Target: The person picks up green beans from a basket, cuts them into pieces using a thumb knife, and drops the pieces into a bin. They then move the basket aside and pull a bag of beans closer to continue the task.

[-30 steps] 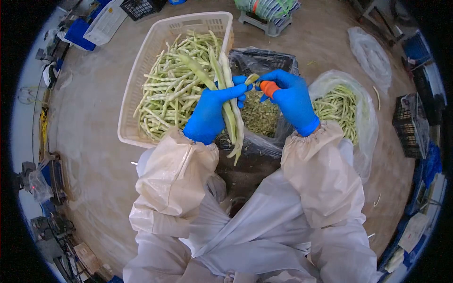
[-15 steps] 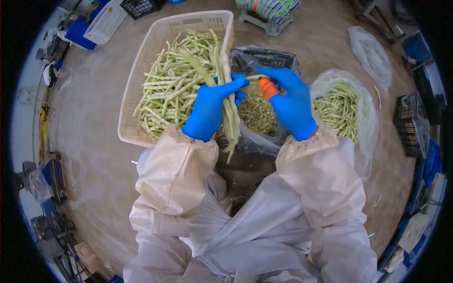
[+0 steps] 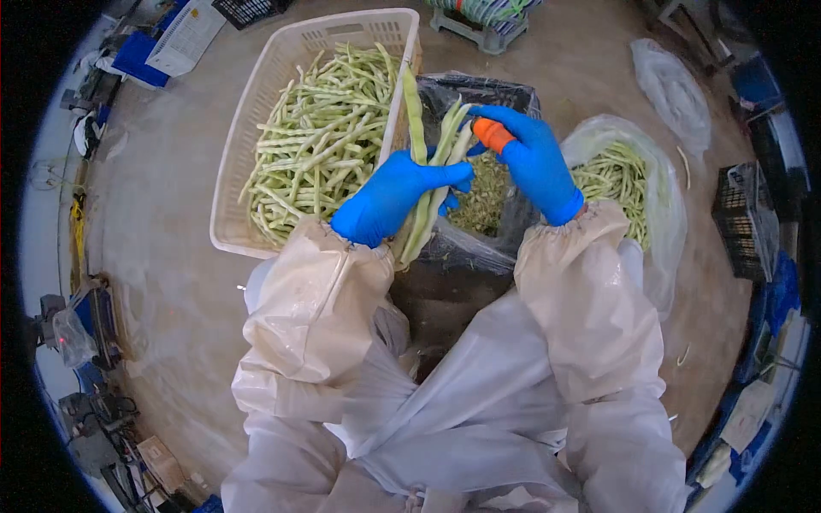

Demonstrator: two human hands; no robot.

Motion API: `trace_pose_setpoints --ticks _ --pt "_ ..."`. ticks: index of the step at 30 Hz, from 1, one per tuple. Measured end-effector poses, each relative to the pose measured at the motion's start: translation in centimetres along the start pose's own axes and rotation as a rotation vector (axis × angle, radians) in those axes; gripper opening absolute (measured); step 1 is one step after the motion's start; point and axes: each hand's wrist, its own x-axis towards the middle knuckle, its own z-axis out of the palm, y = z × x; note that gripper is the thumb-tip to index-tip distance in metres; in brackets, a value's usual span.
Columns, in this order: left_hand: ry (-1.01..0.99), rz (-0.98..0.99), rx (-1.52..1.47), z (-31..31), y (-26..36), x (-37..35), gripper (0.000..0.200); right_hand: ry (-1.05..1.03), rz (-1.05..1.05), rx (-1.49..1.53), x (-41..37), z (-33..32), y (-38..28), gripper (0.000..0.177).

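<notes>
Blue gloves cover both hands. My left hand (image 3: 402, 192) is closed round a few long green beans (image 3: 417, 224), which stick out above and below the fist. My right hand (image 3: 534, 158), with an orange cover (image 3: 493, 135) on one finger, is at the upper end of these beans, its fingertips pinched by a bean tip. Left of the hands, a white crate (image 3: 231, 179) holds many long beans (image 3: 321, 137). Beneath the hands, a black crate lined with plastic (image 3: 466, 248) contains green scraps (image 3: 486, 192).
To the right stands a clear plastic bag (image 3: 667, 205) with cut bean pieces (image 3: 611, 179). Beyond it are an empty-looking plastic bag (image 3: 671, 94) and a black crate (image 3: 744, 222). A grey stool (image 3: 487, 36) bearing a striped bundle is at the top.
The beans in my left hand have shifted and fanned out, with their lower ends now higher. My right hand has moved slightly right and up, and the bean piece between the hands no longer shows.
</notes>
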Motion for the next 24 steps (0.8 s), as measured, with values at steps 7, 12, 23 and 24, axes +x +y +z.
trace_pose_setpoints --ticks 7,12,23,24 --pt "0.322 0.292 0.56 -0.3 -0.9 0.7 0.04 -0.106 -0.124 -0.48 0.1 -1.2 1.7 0.021" --pt "0.414 0.448 0.652 -0.5 -1.7 1.1 0.042 -0.143 -0.074 -0.682 -0.2 -1.3 0.6 0.018" --pt "0.241 0.256 -0.173 0.4 0.0 0.0 0.032 -0.037 0.218 0.39 -0.5 0.1 -0.5 0.019" --pt "0.25 0.222 -0.227 0.0 0.1 0.2 0.032 -0.041 0.209 0.313 -0.6 0.3 -0.8 0.019"
